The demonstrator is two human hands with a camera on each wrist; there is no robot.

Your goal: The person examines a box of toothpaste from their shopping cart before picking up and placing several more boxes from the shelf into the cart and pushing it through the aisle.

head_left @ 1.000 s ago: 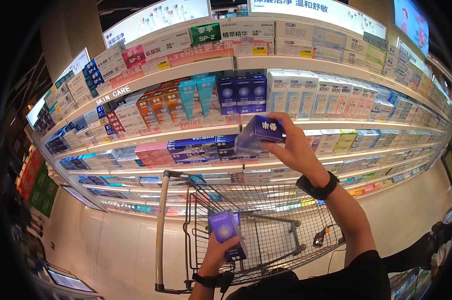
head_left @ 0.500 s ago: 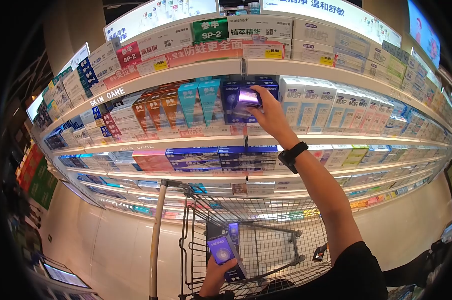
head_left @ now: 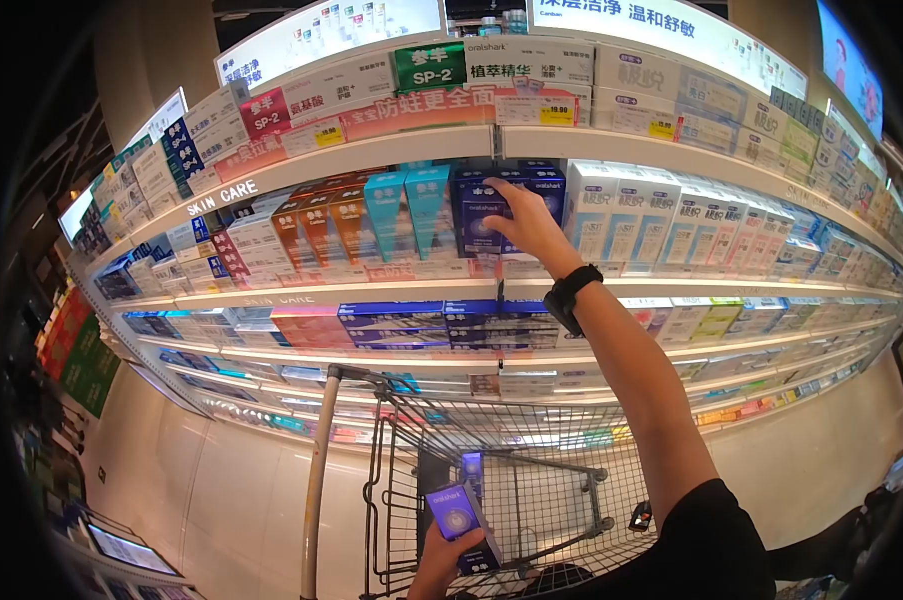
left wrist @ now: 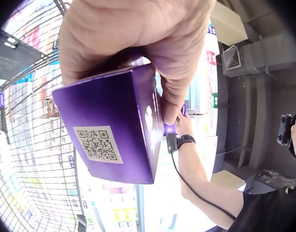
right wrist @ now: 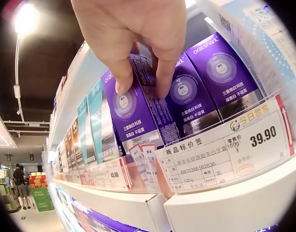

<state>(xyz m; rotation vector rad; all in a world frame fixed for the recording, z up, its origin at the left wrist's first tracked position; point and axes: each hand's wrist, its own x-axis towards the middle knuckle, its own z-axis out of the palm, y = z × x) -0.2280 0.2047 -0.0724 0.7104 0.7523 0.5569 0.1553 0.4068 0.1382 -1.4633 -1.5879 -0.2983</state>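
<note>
My right hand (head_left: 531,228) reaches to the middle shelf and grips a purple toothpaste box (right wrist: 124,113). In the right wrist view the thumb lies on its front and a finger along its side. The box stands upright in the purple row, with more purple boxes (right wrist: 218,72) to its right. Low over the cart, my left hand (head_left: 439,562) holds another purple toothpaste box (head_left: 456,515), tilted. Its end with a QR code (left wrist: 97,145) faces the left wrist camera. Another purple box (head_left: 472,468) shows inside the shopping cart (head_left: 551,450).
Teal boxes (head_left: 428,215) stand left of the purple row, white boxes (head_left: 591,205) right of it. A price tag (right wrist: 235,145) on the shelf edge reads 39.90. The cart's handle (head_left: 319,470) is at the left. A person (right wrist: 21,183) stands far down the aisle.
My right hand has carried its purple box from above the cart up to the shelf row, where the box now stands. The left hand still holds its box over the cart.
</note>
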